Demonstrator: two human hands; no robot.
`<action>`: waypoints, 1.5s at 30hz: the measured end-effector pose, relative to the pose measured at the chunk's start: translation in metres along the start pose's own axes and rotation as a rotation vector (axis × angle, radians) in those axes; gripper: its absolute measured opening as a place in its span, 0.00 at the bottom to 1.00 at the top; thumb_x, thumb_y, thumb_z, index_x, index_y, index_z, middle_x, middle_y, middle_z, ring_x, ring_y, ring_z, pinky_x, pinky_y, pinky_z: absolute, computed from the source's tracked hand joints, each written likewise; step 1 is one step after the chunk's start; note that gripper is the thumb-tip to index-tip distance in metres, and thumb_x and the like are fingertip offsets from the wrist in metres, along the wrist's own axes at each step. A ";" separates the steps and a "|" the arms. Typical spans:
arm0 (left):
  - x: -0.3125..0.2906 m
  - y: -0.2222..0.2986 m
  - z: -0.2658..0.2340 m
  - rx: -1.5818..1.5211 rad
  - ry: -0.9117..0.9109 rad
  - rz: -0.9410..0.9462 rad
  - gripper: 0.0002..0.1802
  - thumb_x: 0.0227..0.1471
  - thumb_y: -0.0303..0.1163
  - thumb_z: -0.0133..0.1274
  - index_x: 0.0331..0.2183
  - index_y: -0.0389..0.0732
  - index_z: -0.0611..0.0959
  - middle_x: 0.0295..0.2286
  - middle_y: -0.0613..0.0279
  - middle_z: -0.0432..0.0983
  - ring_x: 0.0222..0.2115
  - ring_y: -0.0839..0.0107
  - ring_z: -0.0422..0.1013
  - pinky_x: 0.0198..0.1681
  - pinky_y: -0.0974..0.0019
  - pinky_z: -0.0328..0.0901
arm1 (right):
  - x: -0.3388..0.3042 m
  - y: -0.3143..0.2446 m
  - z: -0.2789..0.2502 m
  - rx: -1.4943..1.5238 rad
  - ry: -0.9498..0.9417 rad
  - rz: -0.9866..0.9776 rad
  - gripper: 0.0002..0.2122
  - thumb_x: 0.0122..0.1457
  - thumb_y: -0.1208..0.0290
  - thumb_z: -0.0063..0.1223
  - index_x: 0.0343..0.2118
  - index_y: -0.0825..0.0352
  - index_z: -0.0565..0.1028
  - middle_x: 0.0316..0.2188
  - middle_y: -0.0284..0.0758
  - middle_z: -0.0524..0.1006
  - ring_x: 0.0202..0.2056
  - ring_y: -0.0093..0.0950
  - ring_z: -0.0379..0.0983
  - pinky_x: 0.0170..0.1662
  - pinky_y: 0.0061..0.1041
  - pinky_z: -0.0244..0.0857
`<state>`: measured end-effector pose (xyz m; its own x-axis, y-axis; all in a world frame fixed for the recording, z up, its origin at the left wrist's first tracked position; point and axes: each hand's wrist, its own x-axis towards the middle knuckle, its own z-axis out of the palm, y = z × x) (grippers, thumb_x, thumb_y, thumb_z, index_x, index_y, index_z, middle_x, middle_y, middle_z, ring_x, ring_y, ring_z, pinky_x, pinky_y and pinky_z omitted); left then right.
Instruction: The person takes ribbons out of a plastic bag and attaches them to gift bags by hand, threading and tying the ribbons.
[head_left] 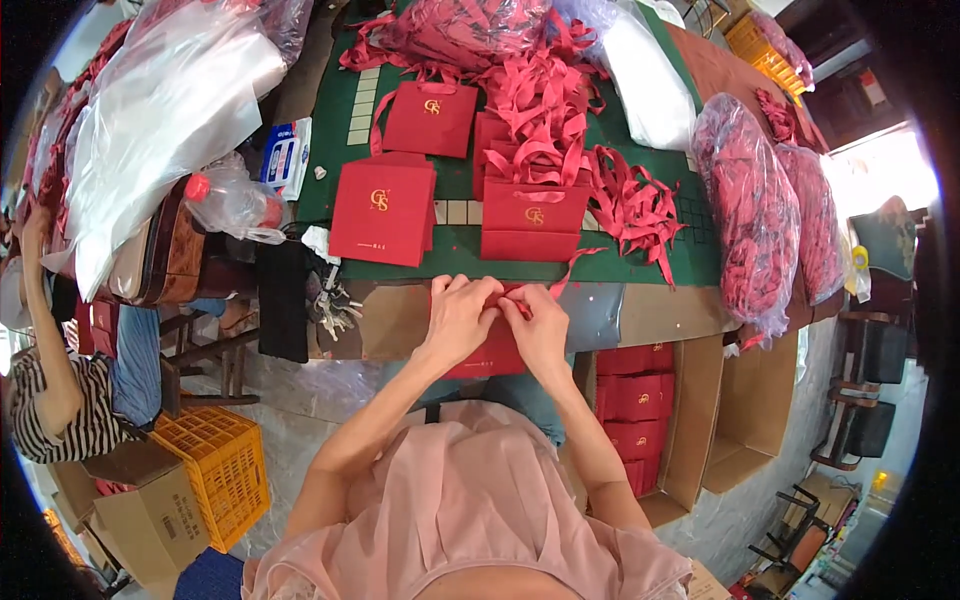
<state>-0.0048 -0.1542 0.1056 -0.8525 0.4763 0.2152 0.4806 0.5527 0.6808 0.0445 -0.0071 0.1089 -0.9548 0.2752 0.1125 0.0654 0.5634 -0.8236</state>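
Head view, as I see it from across the room: both hands are low at the near edge of the green-topped table, working together over a red paper bag (487, 360). It sits upright or slightly tilted above the person's lap, just below the table edge, partly hidden by the fingers. The left hand (462, 315) is closed over its upper edge, the fingers bunched. The right hand (538, 322) is just beside it, thumb and forefinger pinched on something red there; whether that is ribbon or paper, I cannot tell.

I judge the bag light, its paper fairly stiff but easily creased, and perhaps a little slick. It seems best held by the top edge, near the corners, without squeezing the panels. The loose red ribbon (635, 215) to the right looks soft, limp and quick to tangle; pinching one end should serve. Beyond lie a left stack of red bags (375, 215) and a right stack of red bags (533, 228).
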 end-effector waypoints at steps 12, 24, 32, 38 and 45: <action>0.006 0.011 -0.007 0.132 -0.058 0.250 0.12 0.42 0.26 0.62 0.31 0.46 0.77 0.29 0.67 0.75 0.35 0.65 0.68 0.46 0.57 0.56 | 0.026 0.026 -0.037 0.119 -0.267 0.049 0.06 0.53 0.69 0.61 0.31 0.66 0.83 0.27 0.37 0.76 0.31 0.32 0.75 0.37 0.28 0.68; 0.004 0.017 -0.008 0.024 -0.141 0.278 0.09 0.45 0.29 0.62 0.29 0.46 0.77 0.27 0.67 0.73 0.34 0.66 0.69 0.45 0.58 0.55 | 0.036 0.048 -0.010 0.158 0.039 0.188 0.09 0.51 0.66 0.63 0.28 0.67 0.83 0.25 0.38 0.76 0.28 0.31 0.74 0.34 0.30 0.67; 0.004 -0.006 -0.006 -0.043 -0.001 -0.066 0.12 0.44 0.32 0.64 0.31 0.45 0.77 0.27 0.66 0.76 0.33 0.64 0.72 0.44 0.58 0.55 | 0.029 0.070 -0.056 0.174 0.260 0.112 0.10 0.60 0.67 0.58 0.36 0.69 0.81 0.30 0.37 0.79 0.30 0.23 0.73 0.34 0.24 0.66; 0.003 -0.018 -0.004 -0.061 -0.006 -0.128 0.13 0.45 0.32 0.64 0.32 0.44 0.77 0.27 0.63 0.77 0.32 0.63 0.72 0.44 0.57 0.55 | 0.030 0.079 -0.072 -0.048 0.270 0.307 0.11 0.62 0.65 0.56 0.35 0.70 0.80 0.28 0.38 0.78 0.28 0.27 0.76 0.34 0.28 0.69; 0.007 -0.015 -0.003 -0.044 -0.032 -0.141 0.13 0.45 0.32 0.64 0.32 0.43 0.76 0.28 0.63 0.77 0.34 0.62 0.72 0.44 0.57 0.55 | 0.073 0.103 -0.062 -0.295 0.392 0.257 0.14 0.59 0.59 0.59 0.31 0.67 0.78 0.28 0.40 0.78 0.31 0.41 0.76 0.35 0.39 0.68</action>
<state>-0.0184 -0.1610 0.0991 -0.9038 0.4177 0.0934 0.3462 0.5852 0.7333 0.0000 0.1193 0.0670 -0.7214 0.6705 0.1733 0.4146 0.6186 -0.6674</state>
